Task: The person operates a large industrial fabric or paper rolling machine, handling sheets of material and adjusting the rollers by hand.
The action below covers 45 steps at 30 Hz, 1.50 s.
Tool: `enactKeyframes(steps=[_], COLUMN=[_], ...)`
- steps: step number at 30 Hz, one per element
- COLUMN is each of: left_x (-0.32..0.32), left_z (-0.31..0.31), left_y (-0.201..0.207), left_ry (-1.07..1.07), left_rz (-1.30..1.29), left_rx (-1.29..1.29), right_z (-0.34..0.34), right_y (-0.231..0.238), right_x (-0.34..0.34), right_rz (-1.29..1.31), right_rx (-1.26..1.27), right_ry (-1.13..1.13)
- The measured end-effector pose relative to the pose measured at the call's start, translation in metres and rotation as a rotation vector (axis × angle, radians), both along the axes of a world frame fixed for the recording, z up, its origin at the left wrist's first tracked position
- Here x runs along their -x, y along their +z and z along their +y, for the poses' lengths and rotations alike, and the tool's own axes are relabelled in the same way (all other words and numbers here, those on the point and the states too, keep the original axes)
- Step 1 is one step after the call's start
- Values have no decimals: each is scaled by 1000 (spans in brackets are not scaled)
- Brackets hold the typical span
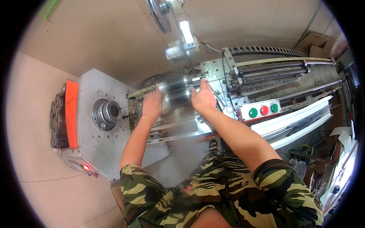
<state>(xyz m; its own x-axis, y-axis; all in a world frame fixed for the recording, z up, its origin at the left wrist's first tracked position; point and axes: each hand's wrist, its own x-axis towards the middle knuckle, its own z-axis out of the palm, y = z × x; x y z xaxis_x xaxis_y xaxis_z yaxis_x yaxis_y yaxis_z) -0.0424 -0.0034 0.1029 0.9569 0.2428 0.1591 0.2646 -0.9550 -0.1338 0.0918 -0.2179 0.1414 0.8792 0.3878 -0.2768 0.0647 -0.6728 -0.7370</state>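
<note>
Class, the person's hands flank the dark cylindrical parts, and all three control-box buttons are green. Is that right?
Not all green: the head view shows a red button between two green buttons on the control box. The left hand and right hand do flank the dark cylindrical parts.

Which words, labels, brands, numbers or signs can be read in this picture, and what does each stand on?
None can be read.
Control box: any markings are too small to read.
Small reddish mark on the camouflage clothing: too blurred to tell whether it is lettering.
Metal cylinders: no legible lettering.
</note>
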Motion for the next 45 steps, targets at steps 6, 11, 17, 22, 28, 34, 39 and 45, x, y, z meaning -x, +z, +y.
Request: enactKeyframes(steps=[6,11,17,22,28,34,39,45], left_x=[-7,-2,3,1,1,0,3,3], left_z=[-9,-1,1,6,5,5,-2,1], left_y=[16,0,-13,-19,-16,-19,-16,-20], left_ry=[161,-26,-29,-22,4,11,30,10], left_rz=[125,-77,-114,-103,-76,-105,-92,-101], left_rx=[207,26,-18,-78,-43,-34,-91,-50], right_z=[4,-19,-158,-223,-233,-231,-238,-192], right_y=[-9,-42,-35,-43,-52,-52,-64,5], right_x=[1,-11,5,16,22,26,21,-12], right_rz=[-58,-110,-640,-787,-745,-753,-787,-499], right_rx=[5,-298,-97,181,183,256,302,368], right_ry=[12,29,262,390,397,355,382,436])
